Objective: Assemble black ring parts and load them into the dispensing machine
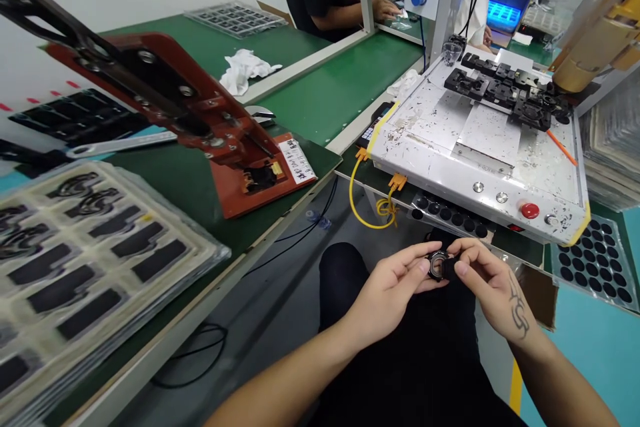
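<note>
Above my lap, my left hand (pixel 393 290) is closed on a small black ring-shaped part (pixel 437 265) with an open centre, pinched between thumb and fingers. My right hand (pixel 487 280) is closed too, its thumb and fingers pinching a small dark piece (pixel 450 270) right against the ring's right side. Whether that piece is separate from the ring or joined to it, I cannot tell. Both hands are in front of the machine's white base (pixel 425 147), below its front edge.
At left are a red hand-press fixture (pixel 215 127), a wrench (pixel 125 143) and stacked trays (pixel 100 247) of black parts. Yellow cables (pixel 353 197) hang from the machine. Sheets of black discs (pixel 593 260) lie at right. A co-worker's hands (pixel 385 8) are at the far bench.
</note>
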A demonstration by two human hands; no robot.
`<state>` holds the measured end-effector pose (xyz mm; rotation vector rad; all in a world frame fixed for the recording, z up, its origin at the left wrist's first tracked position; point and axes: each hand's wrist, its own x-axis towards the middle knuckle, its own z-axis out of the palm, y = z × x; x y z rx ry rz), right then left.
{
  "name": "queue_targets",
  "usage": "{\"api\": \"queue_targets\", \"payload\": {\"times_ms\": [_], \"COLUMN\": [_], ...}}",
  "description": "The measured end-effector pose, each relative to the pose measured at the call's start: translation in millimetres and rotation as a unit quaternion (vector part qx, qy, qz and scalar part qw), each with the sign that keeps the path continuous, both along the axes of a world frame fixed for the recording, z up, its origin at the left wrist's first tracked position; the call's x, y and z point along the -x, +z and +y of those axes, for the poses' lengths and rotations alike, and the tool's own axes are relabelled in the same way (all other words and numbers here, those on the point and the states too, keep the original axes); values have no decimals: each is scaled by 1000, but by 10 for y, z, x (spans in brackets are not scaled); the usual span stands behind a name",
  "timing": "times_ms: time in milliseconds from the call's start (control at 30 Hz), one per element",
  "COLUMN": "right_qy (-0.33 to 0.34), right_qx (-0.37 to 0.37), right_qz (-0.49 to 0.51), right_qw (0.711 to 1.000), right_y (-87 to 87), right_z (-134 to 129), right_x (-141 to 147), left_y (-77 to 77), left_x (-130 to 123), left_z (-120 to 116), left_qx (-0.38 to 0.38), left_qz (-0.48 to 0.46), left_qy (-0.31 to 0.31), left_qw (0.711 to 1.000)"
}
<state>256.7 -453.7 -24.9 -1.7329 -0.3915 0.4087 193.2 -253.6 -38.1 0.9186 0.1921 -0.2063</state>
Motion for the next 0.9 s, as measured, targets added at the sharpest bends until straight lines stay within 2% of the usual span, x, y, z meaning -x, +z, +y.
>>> {"api": "queue_targets", "payload": {"times_ms": [233,533,900], "right_qy": [0,-13,-16], "right_qx": [-4,2,19], "right_qz": [-4,-17,-23], "right_qw": [1000,1000,999], "right_y": [-57,-36,-56], "right_z": [66,88,81], "right_x": [23,52,59], "left_y": [-12,33,2], "left_x": [15,20,31], "left_z": [-22,-38,-75], "left_qx": [-36,-71,-95], "left_qz": [-30,-36,-48], "left_qy": [4,4,1], "left_qw": [999,997,994]}}
